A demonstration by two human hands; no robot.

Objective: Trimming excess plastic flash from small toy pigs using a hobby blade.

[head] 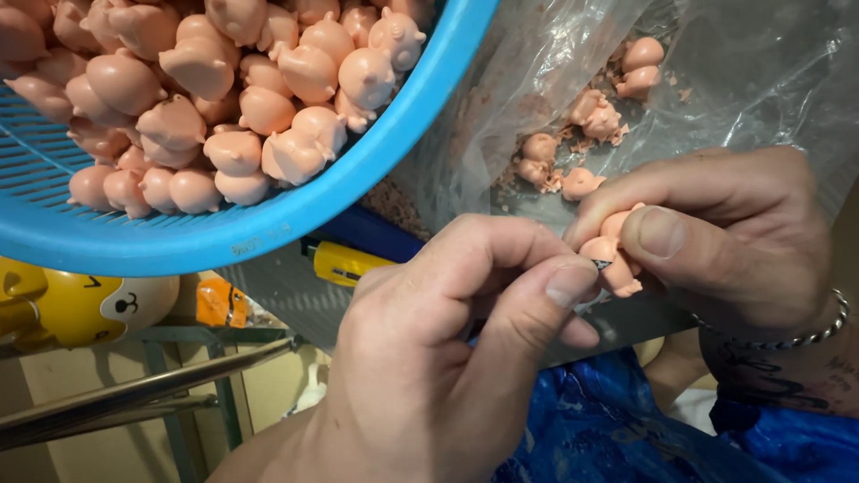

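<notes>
Two hands work close together below the blue basket (pixel 295 210). The right hand (pixel 725 241) has its thumb and forefinger closed around one small pink pig figure (pixel 616 259), which sits just right of centre, below and to the right of the basket's rim. The left hand (pixel 447 358) has its fingers (pixel 565 288) pinched shut on a small blade (pixel 601 265); only the dark tip shows, touching the figure. A single metal bracelet (pixel 805 335) circles the right wrist.

The basket is one round slotted tub filling the upper left. It holds a heap of the same pink figures, several dozen at least; the pile is too crowded and runs out of the picture, so an exact count cannot be given.

To the right of the basket lies one clear plastic bag (pixel 555 63), crumpled and glossy. Inside it, about seven loose pink figures (pixel 595 116) can be counted, in scattered pairs among pale pink shavings.

Just under the basket's rim lies one yellow utility knife (pixel 344 262) with a black end. Below the basket to the left is one yellow round toy (pixel 80 309) with a cream face panel, and beside it one small orange packet (pixel 221 302); its label is too blurred to make out. Blue glossy fabric (pixel 608 429) lies below the hands, far under the basket.
</notes>
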